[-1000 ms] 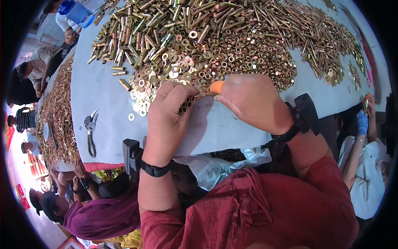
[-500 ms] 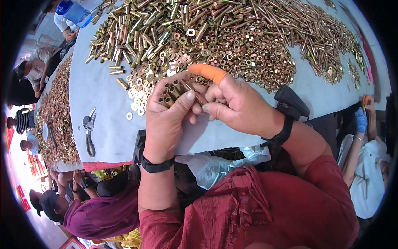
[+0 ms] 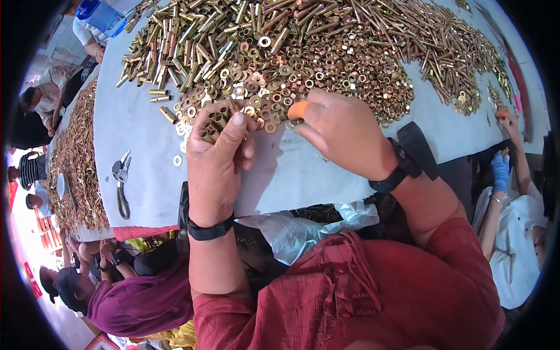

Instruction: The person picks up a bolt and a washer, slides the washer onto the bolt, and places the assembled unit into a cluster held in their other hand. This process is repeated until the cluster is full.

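Observation:
Several short brass-coloured metal sleeves (image 3: pixel 220 119) are bunched in my left hand (image 3: pixel 219 149), their open ends facing up. The thumb presses against them, and a thin piece, perhaps a bolt end, shows by the thumb tip. My right hand (image 3: pixel 347 134), with an orange finger cot (image 3: pixel 298 110) on one finger, is at the near edge of a pile of washers (image 3: pixel 270 112) and hex nuts (image 3: pixel 373 87). Its fingers are drawn together, and whatever is between them is hidden.
Longer sleeves (image 3: pixel 198 41) are heaped at the back left, thin bolts (image 3: pixel 455 58) at the back right. Pliers-like cutters (image 3: pixel 121 175) lie on the pale table cover (image 3: pixel 151 198). Co-workers sit on both sides; one's hand (image 3: pixel 511 125) reaches in at right. A blue jug (image 3: pixel 100 16) stands far left.
My right hand has left the thin bolt at my left hand and moved right to the washers and nuts. My left hand has shifted slightly left with the sleeves.

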A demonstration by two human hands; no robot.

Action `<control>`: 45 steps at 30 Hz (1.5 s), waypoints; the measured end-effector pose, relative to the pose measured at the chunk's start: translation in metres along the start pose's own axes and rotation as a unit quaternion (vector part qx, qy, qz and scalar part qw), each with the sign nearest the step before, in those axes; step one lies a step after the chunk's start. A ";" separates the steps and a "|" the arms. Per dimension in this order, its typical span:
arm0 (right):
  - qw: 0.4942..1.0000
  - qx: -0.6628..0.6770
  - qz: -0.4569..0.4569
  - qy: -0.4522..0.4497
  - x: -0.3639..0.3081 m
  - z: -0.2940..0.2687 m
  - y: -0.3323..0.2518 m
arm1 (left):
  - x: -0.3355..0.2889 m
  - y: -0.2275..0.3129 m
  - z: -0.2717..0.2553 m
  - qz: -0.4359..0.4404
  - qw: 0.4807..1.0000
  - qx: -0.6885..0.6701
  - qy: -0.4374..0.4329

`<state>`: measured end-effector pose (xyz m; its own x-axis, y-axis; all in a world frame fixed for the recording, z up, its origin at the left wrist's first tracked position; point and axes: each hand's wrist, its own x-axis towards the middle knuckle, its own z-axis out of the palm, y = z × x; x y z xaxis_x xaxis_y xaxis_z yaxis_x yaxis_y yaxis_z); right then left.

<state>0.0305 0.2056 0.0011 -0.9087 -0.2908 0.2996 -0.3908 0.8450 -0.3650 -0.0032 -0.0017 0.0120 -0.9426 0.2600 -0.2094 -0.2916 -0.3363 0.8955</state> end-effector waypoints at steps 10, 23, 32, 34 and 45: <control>0.991 0.096 0.058 0.071 0.006 0.004 0.009 | -0.006 -0.010 0.005 0.024 0.947 0.318 -0.051; 0.954 0.292 0.037 0.058 0.010 -0.003 -0.005 | -0.005 -0.010 0.002 0.044 0.947 0.311 -0.074; 0.986 0.159 0.043 -0.001 0.017 -0.005 0.002 | -0.004 -0.004 -0.007 0.054 0.960 0.274 -0.021; 1.000 -0.004 -0.011 0.020 0.016 0.000 0.001 | -0.004 -0.003 -0.008 0.054 0.967 0.248 -0.001; 0.999 -0.028 0.018 0.004 0.015 -0.005 0.004 | -0.004 -0.001 -0.007 0.101 0.927 0.353 -0.072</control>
<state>0.0166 0.2069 0.0087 -0.9205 -0.2560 0.2951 -0.3488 0.8788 -0.3258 -0.0004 -0.0086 0.0097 -0.9203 0.3913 -0.0005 0.1152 0.2720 0.9554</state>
